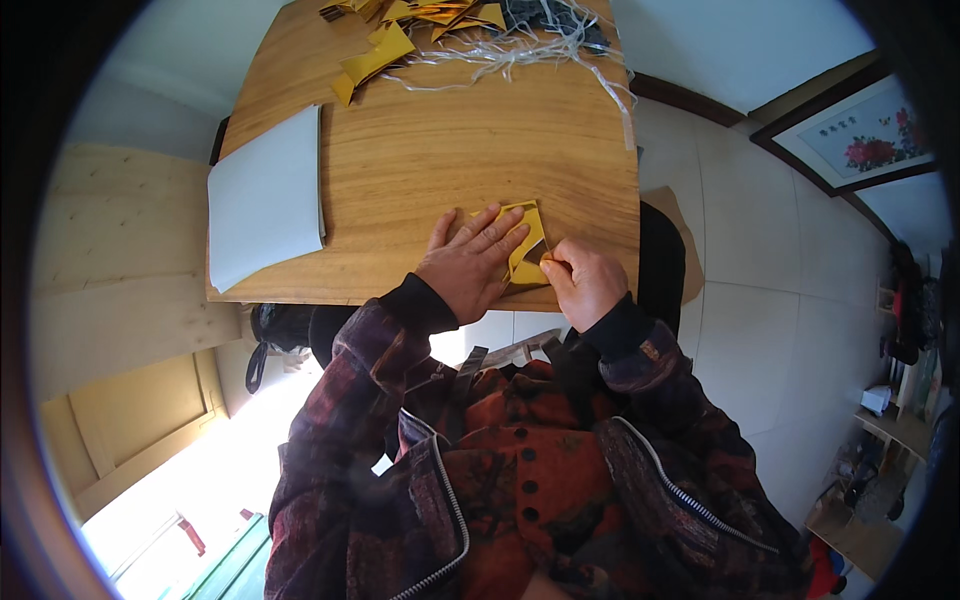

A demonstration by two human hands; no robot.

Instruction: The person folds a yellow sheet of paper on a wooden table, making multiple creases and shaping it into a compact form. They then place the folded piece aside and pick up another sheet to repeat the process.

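Note:
A sheet of shiny gold paper (530, 274) lies near the front edge of the wooden table (430, 150), partly covered by my hands. My left hand (468, 262) rests flat across its left side, fingers stretched out and slightly apart. At the paper's right edge, my right hand (588, 284) pinches a corner between thumb and bent forefinger. A darker patch shows beside that pinch, where the paper seems partly turned over. How the layers lie under my left palm is hidden.
A stack of white sheets (268, 200) lies along the table's left edge. Folded gold paper pieces (378, 60) are heaped at the far end, beside tangled clear plastic strips (520, 52) and dark grey material (555, 18). A framed flower picture (860, 135) stands at right.

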